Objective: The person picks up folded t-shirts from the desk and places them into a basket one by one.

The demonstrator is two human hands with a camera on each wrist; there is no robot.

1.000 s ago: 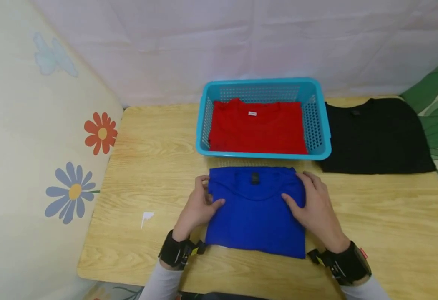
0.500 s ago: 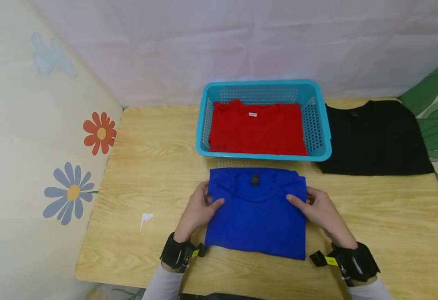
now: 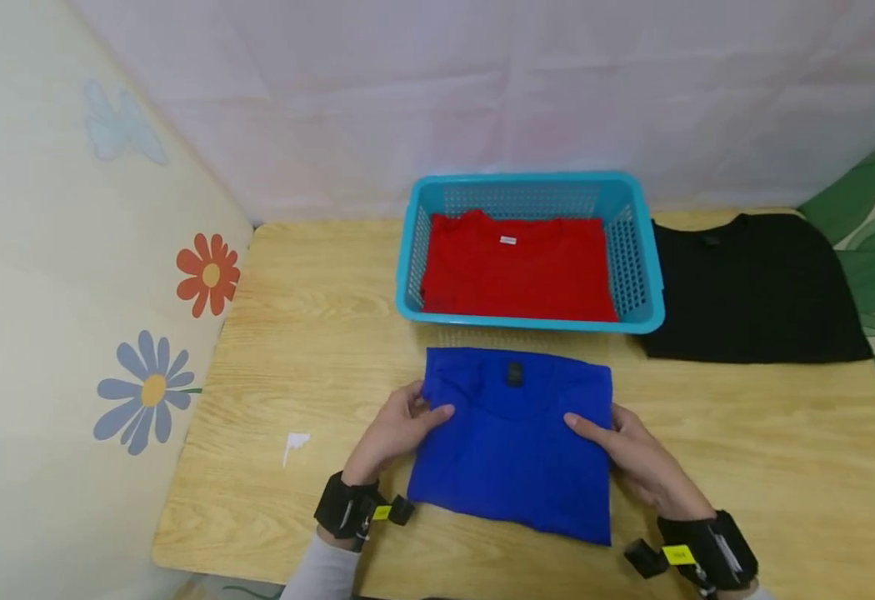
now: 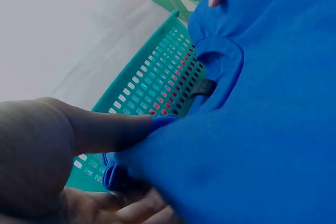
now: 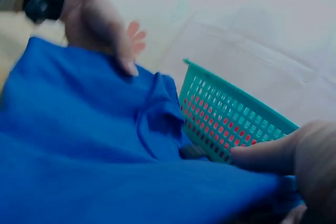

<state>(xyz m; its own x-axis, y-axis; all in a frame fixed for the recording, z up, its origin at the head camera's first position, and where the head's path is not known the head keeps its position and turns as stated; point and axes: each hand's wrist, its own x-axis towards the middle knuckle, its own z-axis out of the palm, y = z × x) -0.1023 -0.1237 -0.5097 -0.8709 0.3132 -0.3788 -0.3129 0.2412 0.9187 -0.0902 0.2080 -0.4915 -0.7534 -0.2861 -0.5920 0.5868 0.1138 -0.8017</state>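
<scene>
Between both hands is a folded blue T-shirt (image 3: 512,458), its neckline and dark label facing the basket. The left hand (image 3: 398,429) grips its left side, thumb on top and fingers tucked under the edge, as the left wrist view shows. On the opposite side the right hand (image 3: 636,458) pinches the shirt the same way, thumb laid over the front. Just beyond stands a turquoise plastic basket (image 3: 531,323) with perforated sides. A folded red T-shirt (image 3: 520,271) lies inside it, white label at the neck.
A folded black T-shirt (image 3: 756,292) lies right of the basket on the wooden table (image 3: 317,292). A small white scrap (image 3: 297,440) sits to the left. White cloth (image 3: 482,92) hangs behind, and a flower-painted wall (image 3: 62,333) borders the left side.
The right hand has shifted from the shirt's upper right corner down its side, its fingers now under the edge. The shirt's top right corner has straightened, and its lower edge sits slightly nearer the person.
</scene>
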